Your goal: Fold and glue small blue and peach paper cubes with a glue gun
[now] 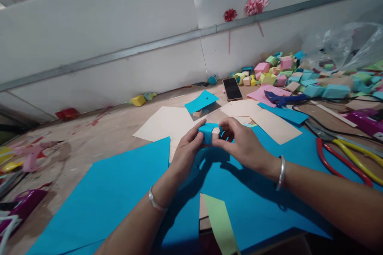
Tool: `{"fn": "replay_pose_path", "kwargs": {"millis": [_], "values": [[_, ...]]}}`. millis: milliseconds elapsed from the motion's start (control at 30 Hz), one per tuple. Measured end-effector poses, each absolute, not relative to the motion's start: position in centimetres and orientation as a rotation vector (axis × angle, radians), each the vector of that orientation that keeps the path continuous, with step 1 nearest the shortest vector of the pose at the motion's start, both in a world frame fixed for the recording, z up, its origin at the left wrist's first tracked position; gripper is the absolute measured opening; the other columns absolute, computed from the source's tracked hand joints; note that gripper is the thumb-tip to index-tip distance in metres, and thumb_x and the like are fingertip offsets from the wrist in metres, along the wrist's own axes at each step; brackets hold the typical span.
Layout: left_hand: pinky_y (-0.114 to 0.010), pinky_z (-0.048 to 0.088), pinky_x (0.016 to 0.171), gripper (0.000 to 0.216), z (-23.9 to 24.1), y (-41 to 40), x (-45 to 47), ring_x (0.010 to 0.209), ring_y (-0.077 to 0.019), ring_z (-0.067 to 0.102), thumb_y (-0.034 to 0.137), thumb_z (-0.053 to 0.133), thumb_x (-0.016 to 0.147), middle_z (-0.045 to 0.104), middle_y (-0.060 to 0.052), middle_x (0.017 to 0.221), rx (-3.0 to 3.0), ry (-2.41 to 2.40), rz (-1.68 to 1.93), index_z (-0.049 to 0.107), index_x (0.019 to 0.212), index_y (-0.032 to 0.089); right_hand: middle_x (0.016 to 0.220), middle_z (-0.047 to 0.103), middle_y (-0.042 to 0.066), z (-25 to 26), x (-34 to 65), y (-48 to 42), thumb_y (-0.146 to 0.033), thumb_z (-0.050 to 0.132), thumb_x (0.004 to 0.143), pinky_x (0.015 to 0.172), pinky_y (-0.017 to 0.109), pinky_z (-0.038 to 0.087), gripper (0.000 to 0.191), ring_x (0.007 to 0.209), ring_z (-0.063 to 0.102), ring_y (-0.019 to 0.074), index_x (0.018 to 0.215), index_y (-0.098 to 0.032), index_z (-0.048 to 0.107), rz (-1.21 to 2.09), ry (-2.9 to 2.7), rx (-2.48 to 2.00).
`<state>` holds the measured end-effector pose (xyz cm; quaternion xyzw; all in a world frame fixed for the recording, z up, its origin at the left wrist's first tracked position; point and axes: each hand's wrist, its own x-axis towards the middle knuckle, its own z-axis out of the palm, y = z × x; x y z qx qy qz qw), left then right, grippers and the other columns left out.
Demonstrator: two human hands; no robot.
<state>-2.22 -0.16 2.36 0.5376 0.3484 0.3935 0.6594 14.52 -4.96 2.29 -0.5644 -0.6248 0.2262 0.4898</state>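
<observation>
Both hands meet around a small folded paper box (206,134), blue with a pale peach piece (216,134) at its right side. My left hand (189,143) is closed on the box's left end, thumb in front and fingers behind. On the other side, my right hand (241,139) pinches the peach end between thumb and curled fingers. Below the hands lie large blue paper sheets (239,195). Just beyond them are cream sheets (167,121) and a blue piece of paper (202,101) raised on a small peach block.
Scissors with red and yellow handles (344,159) lie at the right, near a blue glue gun (284,99). A phone (232,89) rests by the wall, beside a pile of coloured paper boxes (281,69). A pink glue gun (34,155) is at the left.
</observation>
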Motion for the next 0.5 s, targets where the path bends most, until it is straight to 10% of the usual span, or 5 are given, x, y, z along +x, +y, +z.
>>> {"fn": "replay_pose_path", "kwargs": {"millis": [500], "values": [[-0.036,0.051,0.081,0.052,2.05,-0.49,-1.98,0.097,-0.0222,0.062,0.038,0.068,0.084,0.064,-0.009,0.115,1.385,0.808,0.88,0.053,0.13,0.022,0.093,0.067,0.004,1.52,14.68,-4.48,-0.016,0.062,0.083,0.07,0.029,0.049,0.019,0.081,0.063,0.0161,0.102,-0.017,0.06,0.525,-1.528,-1.318]]}}
